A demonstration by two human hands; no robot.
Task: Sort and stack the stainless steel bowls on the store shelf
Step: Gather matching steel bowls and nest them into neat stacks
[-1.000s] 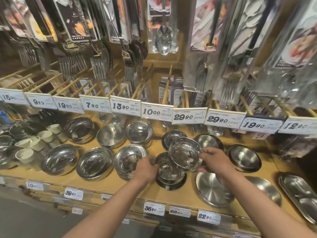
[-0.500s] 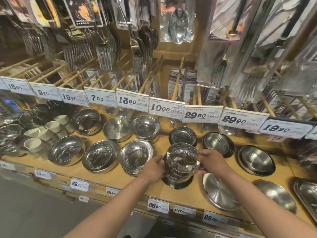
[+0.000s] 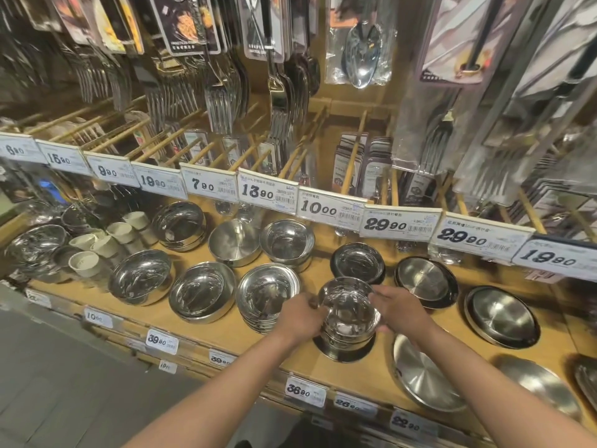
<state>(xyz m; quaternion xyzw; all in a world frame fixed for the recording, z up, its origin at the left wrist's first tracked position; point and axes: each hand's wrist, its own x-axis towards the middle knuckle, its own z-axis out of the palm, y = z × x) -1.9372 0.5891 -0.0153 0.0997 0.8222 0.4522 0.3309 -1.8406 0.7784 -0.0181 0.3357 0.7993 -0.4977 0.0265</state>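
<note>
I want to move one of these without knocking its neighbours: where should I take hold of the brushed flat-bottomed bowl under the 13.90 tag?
Take the brushed bowl by its rim, coming from above. It sits upright with its mouth open, and the shiny bowl crowds its right side, so pinch the front and back edges where the wooden shelf shows free space.

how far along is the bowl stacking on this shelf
Done: several nested stacks already stand on the shelf, such as the stack left of the hands and one behind it. In hand: the left hand and right hand hold the top bowl on a stack. Left: the single bowls and shallow dishes farther right may still need sorting.
</note>
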